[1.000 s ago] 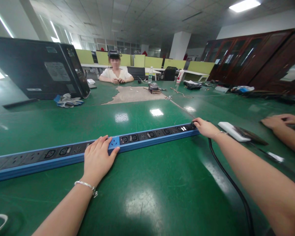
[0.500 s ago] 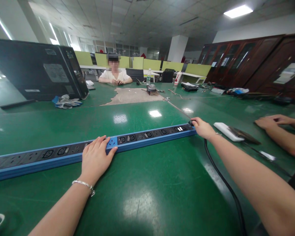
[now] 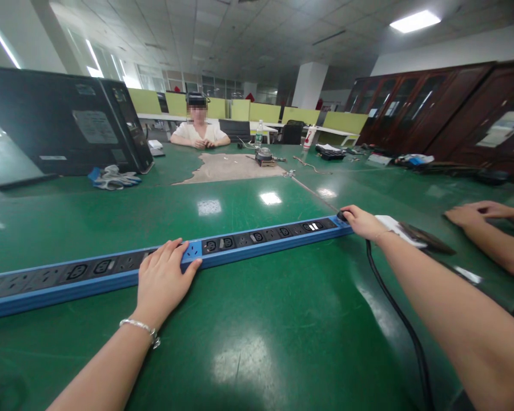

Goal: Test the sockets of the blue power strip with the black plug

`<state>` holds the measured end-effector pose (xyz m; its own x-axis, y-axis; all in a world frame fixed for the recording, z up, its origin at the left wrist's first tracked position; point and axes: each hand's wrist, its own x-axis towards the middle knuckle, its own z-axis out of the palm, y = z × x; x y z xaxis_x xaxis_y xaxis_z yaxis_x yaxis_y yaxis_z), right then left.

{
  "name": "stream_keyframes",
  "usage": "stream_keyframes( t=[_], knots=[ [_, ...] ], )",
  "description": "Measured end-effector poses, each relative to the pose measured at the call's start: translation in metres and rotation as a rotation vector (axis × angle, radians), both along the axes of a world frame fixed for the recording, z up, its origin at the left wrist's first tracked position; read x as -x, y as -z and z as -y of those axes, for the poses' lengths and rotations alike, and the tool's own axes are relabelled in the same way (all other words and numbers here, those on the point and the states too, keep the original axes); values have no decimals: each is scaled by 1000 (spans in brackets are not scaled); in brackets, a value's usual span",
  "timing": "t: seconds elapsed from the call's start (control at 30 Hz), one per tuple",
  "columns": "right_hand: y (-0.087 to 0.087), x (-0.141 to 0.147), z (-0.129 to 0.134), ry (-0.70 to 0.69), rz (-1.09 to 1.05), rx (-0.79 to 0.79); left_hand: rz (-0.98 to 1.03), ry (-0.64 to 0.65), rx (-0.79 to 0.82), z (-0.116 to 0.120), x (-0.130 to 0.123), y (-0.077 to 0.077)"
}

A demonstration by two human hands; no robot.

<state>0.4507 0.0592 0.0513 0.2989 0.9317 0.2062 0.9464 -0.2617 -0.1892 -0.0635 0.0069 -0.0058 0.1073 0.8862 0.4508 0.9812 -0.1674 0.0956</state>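
A long blue power strip (image 3: 248,251) with a black face and several sockets lies across the green table. My left hand (image 3: 163,277) is wrapped over its middle, fingers on top and thumb along the near side, beside a blue socket. At the strip's right end, my right hand (image 3: 362,222) has its fingers closed on the black end of a power cord (image 3: 400,317). The cord runs down from under that wrist toward the table's near edge. My fingers hide most of the part they hold, so whether it joins the strip I cannot tell.
A black computer case (image 3: 68,125) stands at left, with gloves (image 3: 113,178) before it. Across the table (image 3: 257,319) sits a person (image 3: 199,134). Another person's hands (image 3: 475,212) rest at right, near a white object (image 3: 400,229). A bottle (image 3: 259,132) stands farther back.
My right hand has shifted slightly right with the cord's end, and more of the strip's blue right end shows. My left hand stays on the strip, almost unmoved.
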Motion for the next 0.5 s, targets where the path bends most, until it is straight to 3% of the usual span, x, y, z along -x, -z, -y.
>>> stream_keyframes(
  t=[0.5],
  knots=[
    [10, 3, 1, 24, 64, 86, 6, -2, 6, 1, -1, -3]
  ],
)
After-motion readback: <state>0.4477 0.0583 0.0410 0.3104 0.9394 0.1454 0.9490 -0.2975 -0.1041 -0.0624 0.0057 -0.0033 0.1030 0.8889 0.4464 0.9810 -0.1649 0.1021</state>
